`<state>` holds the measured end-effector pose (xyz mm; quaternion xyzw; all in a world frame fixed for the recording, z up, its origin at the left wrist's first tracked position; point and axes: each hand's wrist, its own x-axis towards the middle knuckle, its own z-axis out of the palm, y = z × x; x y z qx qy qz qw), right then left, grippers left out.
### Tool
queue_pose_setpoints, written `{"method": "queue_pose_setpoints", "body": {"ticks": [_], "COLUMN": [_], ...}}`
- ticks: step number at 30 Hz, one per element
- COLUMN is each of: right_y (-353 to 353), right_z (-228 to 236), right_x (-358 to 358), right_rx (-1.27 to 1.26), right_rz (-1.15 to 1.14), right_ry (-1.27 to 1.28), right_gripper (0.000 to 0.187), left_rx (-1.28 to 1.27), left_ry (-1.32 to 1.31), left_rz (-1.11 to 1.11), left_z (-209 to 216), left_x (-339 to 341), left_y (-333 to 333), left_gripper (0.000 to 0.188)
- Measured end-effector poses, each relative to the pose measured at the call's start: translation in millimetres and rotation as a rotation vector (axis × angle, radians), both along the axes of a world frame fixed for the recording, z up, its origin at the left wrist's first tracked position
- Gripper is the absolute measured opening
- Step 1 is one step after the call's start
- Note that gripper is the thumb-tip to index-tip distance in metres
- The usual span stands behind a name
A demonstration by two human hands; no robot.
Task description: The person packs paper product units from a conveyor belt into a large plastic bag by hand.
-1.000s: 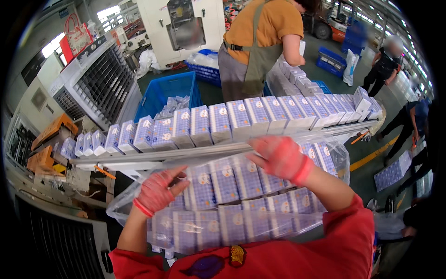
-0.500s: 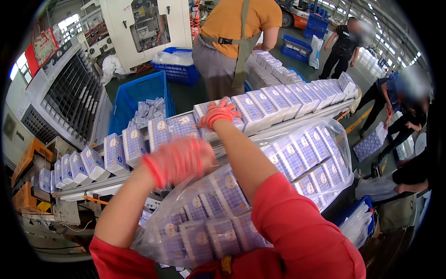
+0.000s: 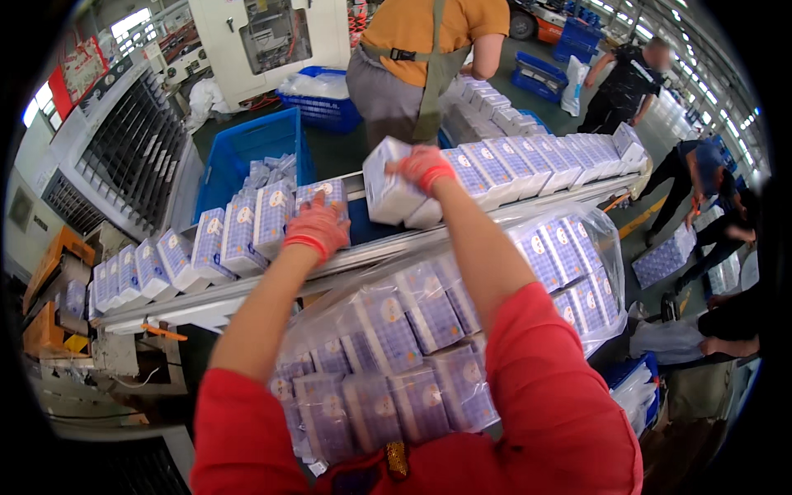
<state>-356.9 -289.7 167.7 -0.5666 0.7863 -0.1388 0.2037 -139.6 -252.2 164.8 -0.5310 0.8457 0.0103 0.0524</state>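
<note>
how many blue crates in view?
3, maybe more hidden: a big empty blue crate left of the worker in the apron, one under white bags behind it, one at the far aisle.

1. Both hands, left hand (image 3: pixel 316 227) and right hand (image 3: pixel 423 167), wear red knitted cloth gloves with a matt, slightly rough look.
2. The small packs (image 3: pixel 239 235) are wrapped in glossy printed film, probably plastic.
3. The big bag (image 3: pixel 429 346) is clear, shiny, wrinkled plastic.
4. The conveyor rail (image 3: pixel 247 289) is smooth pale metal.
5. The blue crate (image 3: pixel 239 157) is hard, matt plastic.
6. The sleeves (image 3: pixel 553 396) are matt red cloth.
</note>
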Motion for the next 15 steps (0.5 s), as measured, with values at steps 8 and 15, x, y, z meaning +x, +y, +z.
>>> {"method": "queue_pose_setpoints", "body": {"ticks": [8, 15], "right_y": [133.4, 205.9], "right_z": [140.3, 43.4], "right_x": [67.8, 160.5], "right_rx": [-0.647, -0.782], "right_rz": [0.512, 0.407], "right_ry": [-1.323, -0.385], "right_gripper": [0.039, 0.060], "left_rx": [0.710, 0.177], "left_ry": [0.170, 0.108], "left_rz": [-0.472, -0.623], "left_z": [45.4, -36.0], "left_x": [72.2, 142.9], "left_y": [111.2, 76.9], "left_gripper": [0.034, 0.037]}}
